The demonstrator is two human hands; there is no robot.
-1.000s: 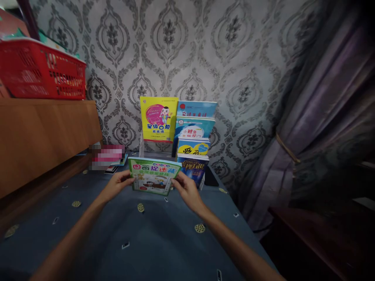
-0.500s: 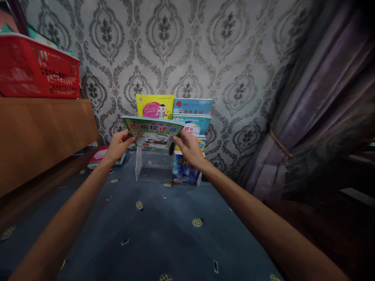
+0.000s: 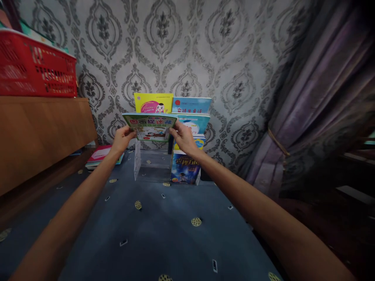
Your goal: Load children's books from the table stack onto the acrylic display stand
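Note:
A green picture book (image 3: 152, 128) is held by its two side edges, its cover tilted up towards me. My left hand (image 3: 122, 139) pinches its left edge, and my right hand (image 3: 185, 137) grips its right edge. The book hovers over the left side of a clear stepped rack (image 3: 154, 175), in front of a yellow book (image 3: 154, 102) standing at the back. On the rack's right side stand a blue book (image 3: 191, 104), a teal book (image 3: 197, 123) and, at the front, a dark blue book (image 3: 185, 171). My right hand partly covers the books there.
Left of the rack lies a small stack of books (image 3: 101, 154). A red basket (image 3: 52, 72) rests on a wooden cabinet (image 3: 43, 132). A patterned blue cloth (image 3: 164, 234) spreads beneath the rack. Behind is a wallpapered wall (image 3: 164, 47); a tied curtain (image 3: 304, 109) hangs at the right.
The green book has shifted slightly up and leftward in both hands, tilting flatter. More of the clear rack shows below it. The view has moved slightly.

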